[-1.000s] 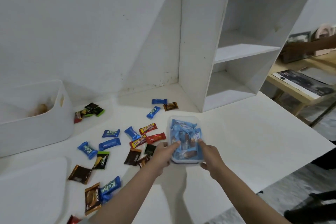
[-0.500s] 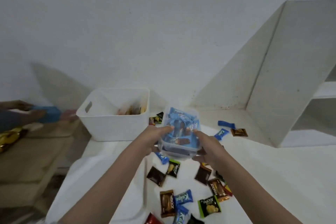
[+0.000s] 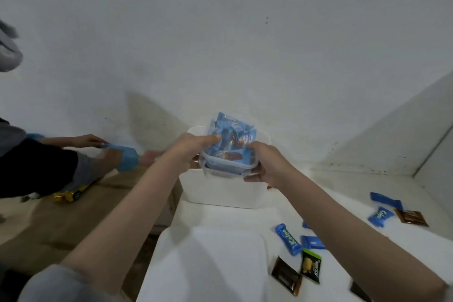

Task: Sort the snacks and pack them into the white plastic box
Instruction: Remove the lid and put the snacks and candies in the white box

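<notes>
You hold the small clear tub (image 3: 226, 163) with both hands, near the middle of the frame. A second ago it sat low on the white table (image 3: 343, 184), and half a second ago you had lifted it in front of the white plastic box (image 3: 221, 193). Now it hangs right over the box's open top, so one sorted batch looks ready to go in.

Your left hand (image 3: 190, 149) curls round the tub's left side, thumb on top of the light blue snack packs (image 3: 232, 135) inside. Your right hand (image 3: 266, 163) grips the right side, fingers tucked under the bottom. The tub is full.

Loose snacks lie at the lower right: a blue Kolpe candy (image 3: 288, 239), a green Nextar pack (image 3: 310, 266), and a brown wrapper (image 3: 285, 276). I think those need sorting next.

At the left, another person's hands (image 3: 88, 141) pull at something blue (image 3: 127, 158).
</notes>
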{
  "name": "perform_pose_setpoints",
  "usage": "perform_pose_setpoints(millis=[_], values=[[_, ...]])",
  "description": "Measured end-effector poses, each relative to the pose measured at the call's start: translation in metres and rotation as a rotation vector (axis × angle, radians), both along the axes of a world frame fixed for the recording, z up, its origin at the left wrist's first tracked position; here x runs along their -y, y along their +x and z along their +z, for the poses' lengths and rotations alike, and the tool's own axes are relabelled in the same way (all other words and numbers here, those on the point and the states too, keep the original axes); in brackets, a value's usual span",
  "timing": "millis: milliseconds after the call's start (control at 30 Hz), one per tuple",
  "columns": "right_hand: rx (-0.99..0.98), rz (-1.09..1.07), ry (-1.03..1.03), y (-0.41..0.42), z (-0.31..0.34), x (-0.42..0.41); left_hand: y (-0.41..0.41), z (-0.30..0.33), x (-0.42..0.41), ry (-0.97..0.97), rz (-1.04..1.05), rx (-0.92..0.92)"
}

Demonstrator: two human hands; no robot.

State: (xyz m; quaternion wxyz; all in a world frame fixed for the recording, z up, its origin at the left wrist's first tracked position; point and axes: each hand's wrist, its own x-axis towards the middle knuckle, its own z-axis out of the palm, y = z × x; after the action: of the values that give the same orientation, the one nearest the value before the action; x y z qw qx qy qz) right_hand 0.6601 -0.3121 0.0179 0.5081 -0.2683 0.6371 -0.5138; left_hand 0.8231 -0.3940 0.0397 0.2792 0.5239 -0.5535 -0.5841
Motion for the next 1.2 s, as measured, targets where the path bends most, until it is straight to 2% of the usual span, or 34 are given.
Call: perform_pose_setpoints(millis=[167, 333, 433, 633, 733, 900, 1200], values=[[-0.016, -0.010, 0.054, 0.009, -0.013, 0.083, 0.006, -0.015, 0.075, -0.066, 0.018, 0.111], [0.018, 0.060, 0.219, 0.008, -0.064, 0.147, 0.001, -0.061, 0.129, -0.061, -0.036, 0.243], [0.071, 0.122, 0.346, 0.005, -0.100, 0.169, -0.001, -0.095, 0.148, 0.016, -0.099, 0.328], [0.142, 0.270, 0.523, -0.001, -0.147, 0.199, -0.009, -0.136, 0.165, -0.028, -0.198, 0.594], [0.165, 0.329, 0.556, 0.002, -0.164, 0.211, -0.012, -0.143, 0.172, -0.037, -0.274, 0.757], [0.148, 0.329, 0.572, 0.000, -0.174, 0.214, -0.019, -0.157, 0.181, -0.017, -0.372, 0.886], [0.095, 0.360, 0.553, 0.004, -0.177, 0.212, -0.027, -0.179, 0.182, -0.164, -0.267, 1.095]])
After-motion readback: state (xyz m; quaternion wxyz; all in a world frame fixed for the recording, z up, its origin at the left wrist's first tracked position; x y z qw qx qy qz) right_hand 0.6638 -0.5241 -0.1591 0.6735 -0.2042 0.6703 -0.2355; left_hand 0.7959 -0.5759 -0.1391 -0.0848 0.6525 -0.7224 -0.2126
